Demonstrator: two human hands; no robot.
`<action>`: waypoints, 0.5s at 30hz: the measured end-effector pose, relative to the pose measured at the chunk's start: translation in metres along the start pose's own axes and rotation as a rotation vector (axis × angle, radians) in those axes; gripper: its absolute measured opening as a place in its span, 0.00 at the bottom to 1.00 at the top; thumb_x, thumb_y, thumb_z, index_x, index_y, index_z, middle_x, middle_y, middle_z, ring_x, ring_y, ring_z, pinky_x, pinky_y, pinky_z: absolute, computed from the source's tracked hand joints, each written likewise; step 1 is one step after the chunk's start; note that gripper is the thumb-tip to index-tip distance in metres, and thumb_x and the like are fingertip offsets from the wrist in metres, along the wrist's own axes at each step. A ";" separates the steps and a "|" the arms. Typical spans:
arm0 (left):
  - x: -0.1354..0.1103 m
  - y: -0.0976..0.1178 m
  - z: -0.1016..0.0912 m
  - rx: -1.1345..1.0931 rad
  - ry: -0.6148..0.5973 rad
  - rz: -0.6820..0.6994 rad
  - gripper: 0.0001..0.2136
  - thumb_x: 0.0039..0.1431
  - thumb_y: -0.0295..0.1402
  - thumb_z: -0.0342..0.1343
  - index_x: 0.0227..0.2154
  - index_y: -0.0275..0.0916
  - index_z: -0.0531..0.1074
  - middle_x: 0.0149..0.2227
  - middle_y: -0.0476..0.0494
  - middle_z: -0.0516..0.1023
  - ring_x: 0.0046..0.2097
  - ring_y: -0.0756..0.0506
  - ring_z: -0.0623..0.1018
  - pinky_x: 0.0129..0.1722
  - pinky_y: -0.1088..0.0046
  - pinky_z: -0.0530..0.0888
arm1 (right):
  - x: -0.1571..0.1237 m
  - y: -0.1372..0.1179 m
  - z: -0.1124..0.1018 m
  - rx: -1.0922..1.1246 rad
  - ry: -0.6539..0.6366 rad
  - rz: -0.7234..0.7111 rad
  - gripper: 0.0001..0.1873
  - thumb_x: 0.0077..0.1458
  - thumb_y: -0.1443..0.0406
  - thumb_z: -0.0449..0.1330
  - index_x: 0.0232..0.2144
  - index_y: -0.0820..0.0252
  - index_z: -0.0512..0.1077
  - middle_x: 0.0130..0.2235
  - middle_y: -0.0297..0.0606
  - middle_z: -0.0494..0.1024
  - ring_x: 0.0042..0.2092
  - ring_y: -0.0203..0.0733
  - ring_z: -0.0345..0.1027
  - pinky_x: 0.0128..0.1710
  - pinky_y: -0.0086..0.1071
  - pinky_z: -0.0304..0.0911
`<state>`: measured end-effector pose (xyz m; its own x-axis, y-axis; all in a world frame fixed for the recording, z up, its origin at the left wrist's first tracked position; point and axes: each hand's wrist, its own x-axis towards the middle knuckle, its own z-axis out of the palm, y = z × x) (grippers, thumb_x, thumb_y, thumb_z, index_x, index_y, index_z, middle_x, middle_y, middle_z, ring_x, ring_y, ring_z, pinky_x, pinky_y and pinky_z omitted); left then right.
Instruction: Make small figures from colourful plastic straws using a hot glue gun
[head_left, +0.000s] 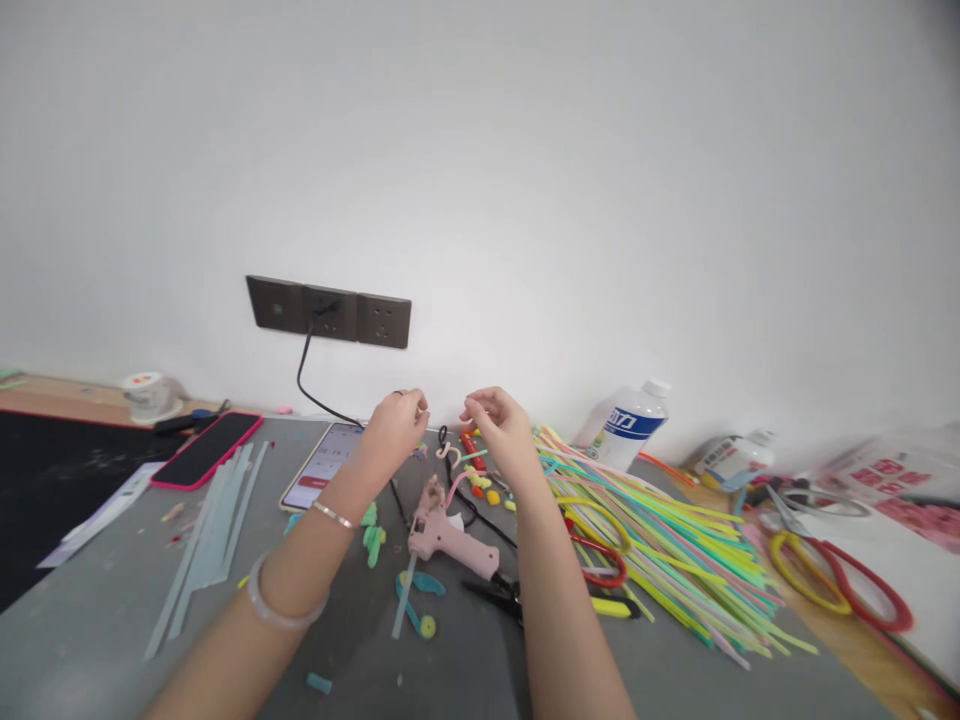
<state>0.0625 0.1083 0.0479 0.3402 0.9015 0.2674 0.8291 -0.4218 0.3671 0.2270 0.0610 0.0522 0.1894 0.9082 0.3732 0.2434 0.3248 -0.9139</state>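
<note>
My left hand (396, 428) and my right hand (499, 428) are raised side by side above the grey table (97, 620), both with fingers pinched together. What they pinch is too small to make out. Just below and between them lie small bent straw pieces (450, 453) in white, red and yellow. A pink glue gun (450, 535) lies on the table under my forearms, its cord running up to the wall socket (330, 312). A bracelet and a bangle sit on my left wrist.
A heap of coloured straws (660, 540) spreads to the right, with black scissors (502, 595) beside it. Two phones (206, 448) (322, 465) lie left, next to pale glue sticks (214, 540). A white bottle (630, 425) and red and yellow rings (832, 580) sit at right.
</note>
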 end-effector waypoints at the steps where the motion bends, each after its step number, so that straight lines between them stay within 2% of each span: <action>1: -0.002 0.005 -0.007 -0.020 0.027 0.010 0.06 0.61 0.26 0.52 0.36 0.36 0.73 0.35 0.40 0.79 0.40 0.42 0.77 0.43 0.68 0.71 | 0.000 0.001 0.000 -0.021 -0.017 0.009 0.15 0.52 0.52 0.59 0.31 0.58 0.69 0.25 0.35 0.77 0.26 0.39 0.70 0.30 0.32 0.65; 4: -0.008 0.019 -0.024 -0.080 0.102 0.048 0.07 0.57 0.25 0.53 0.39 0.38 0.69 0.33 0.45 0.75 0.36 0.45 0.74 0.39 0.70 0.70 | -0.002 0.003 0.001 -0.092 -0.079 0.039 0.19 0.53 0.50 0.60 0.22 0.57 0.64 0.20 0.32 0.72 0.23 0.38 0.65 0.27 0.31 0.61; 7: -0.011 0.025 -0.031 -0.347 0.170 0.114 0.10 0.48 0.18 0.49 0.30 0.40 0.64 0.25 0.54 0.64 0.27 0.49 0.66 0.30 0.74 0.64 | -0.004 0.005 0.005 -0.119 -0.115 0.035 0.17 0.54 0.52 0.58 0.22 0.55 0.62 0.18 0.28 0.68 0.22 0.36 0.61 0.26 0.30 0.57; 10: -0.009 0.022 -0.032 -0.646 0.121 0.122 0.10 0.42 0.18 0.47 0.24 0.41 0.58 0.22 0.57 0.54 0.25 0.51 0.59 0.27 0.75 0.58 | -0.004 0.006 0.009 -0.108 -0.138 0.024 0.16 0.56 0.54 0.55 0.21 0.54 0.60 0.18 0.27 0.67 0.22 0.36 0.61 0.27 0.30 0.57; 12: -0.006 0.018 -0.030 -0.783 0.064 0.110 0.09 0.40 0.19 0.47 0.23 0.40 0.57 0.22 0.57 0.53 0.25 0.52 0.57 0.26 0.76 0.57 | -0.003 0.007 0.012 -0.102 -0.146 0.034 0.17 0.56 0.54 0.54 0.20 0.54 0.60 0.17 0.27 0.67 0.22 0.36 0.61 0.26 0.30 0.57; 15: -0.004 0.014 -0.029 -0.855 0.006 0.093 0.08 0.40 0.21 0.48 0.23 0.40 0.58 0.22 0.57 0.54 0.25 0.52 0.57 0.25 0.77 0.56 | -0.003 0.006 0.013 -0.089 -0.156 0.058 0.14 0.53 0.56 0.57 0.21 0.55 0.62 0.17 0.27 0.67 0.21 0.35 0.60 0.24 0.29 0.55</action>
<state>0.0604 0.0963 0.0776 0.3862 0.8601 0.3332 0.1776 -0.4238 0.8882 0.2159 0.0636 0.0437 0.0576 0.9569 0.2845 0.3204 0.2522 -0.9131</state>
